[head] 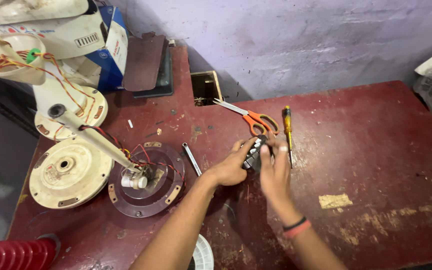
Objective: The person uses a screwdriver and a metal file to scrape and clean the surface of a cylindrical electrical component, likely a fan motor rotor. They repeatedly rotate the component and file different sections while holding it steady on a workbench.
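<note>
Head view looks down on a worn dark red table (376, 150) standing against a pale lilac wall (286, 40), its top scratched and patched with bare wood. At the far left corner a heap of dismantled ceiling fan parts (41, 30) piles up, cream housings with red and yellow wiring trailing from them. Nearer, a cream round motor cover (68, 172) lies flat, and just beside it a dark brown round motor base (146, 185) carries a pale down rod (96, 137) that leans across it, with red wires looped around its foot. A blue and white carton (113, 45) stands behind, next to a dark flat blade (143, 62). A ribbed red object (13, 254) shows at the lower left corner. Near the table's middle, the left hand (231, 167) and the right hand (275, 172) meet over a small dark and silvery part (254, 152), both sets of fingers curled around it and grasping it just above the tabletop; its exact kind cannot be told. The right wrist wears a black and red band (296, 227). Just beyond the hands lie orange-handled scissors (256, 119), and beside them a yellow-handled screwdriver (288, 132). A small metal spanner (192, 159) rests left of the hands.
</note>
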